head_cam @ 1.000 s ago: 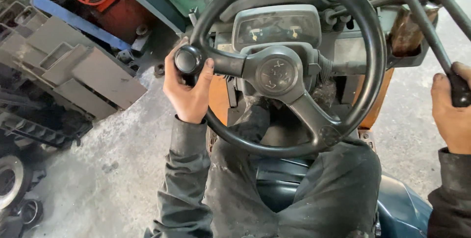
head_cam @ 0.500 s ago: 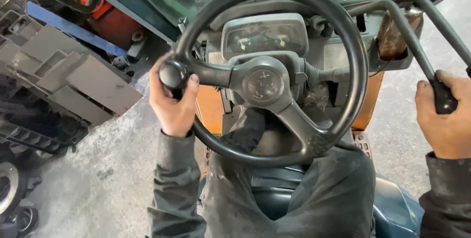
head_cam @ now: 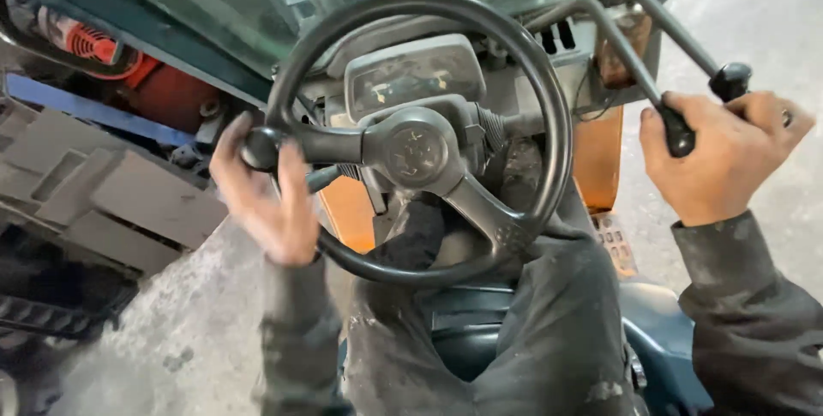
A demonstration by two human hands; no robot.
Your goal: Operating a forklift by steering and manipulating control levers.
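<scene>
A pale rectangular label (head_cam: 614,240) with dark print sits on the orange panel (head_cam: 597,154) just right of the steering column, low beside the seated person's dark trouser leg (head_cam: 549,330); its print is too small to make out. Behind the black steering wheel (head_cam: 549,150), a grey instrument cluster (head_cam: 411,77) with a dusty glazed face fills the upper gap between the rim and the hub. The left hand (head_cam: 261,197) is at the wheel's left edge, blurred, its fingers curled loosely around the black spinner knob (head_cam: 257,148) that stands on the rim there; the grip looks partly closed on the knob, though the blur hides how tight it is. The right hand (head_cam: 716,154) is well apart from the wheel, at the right edge of the cab, its grip clamped around a black-tipped control lever (head_cam: 677,133), with a second lever knob (head_cam: 730,80) standing just above the knuckles. Both levers run on grey rods up towards the dashboard. Outside the cab to the left, on the concrete floor (head_cam: 163,330), lie grey cast metal parts (head_cam: 103,201), a blue bar (head_cam: 86,109) and a red-orange machine (head_cam: 129,69).
</scene>
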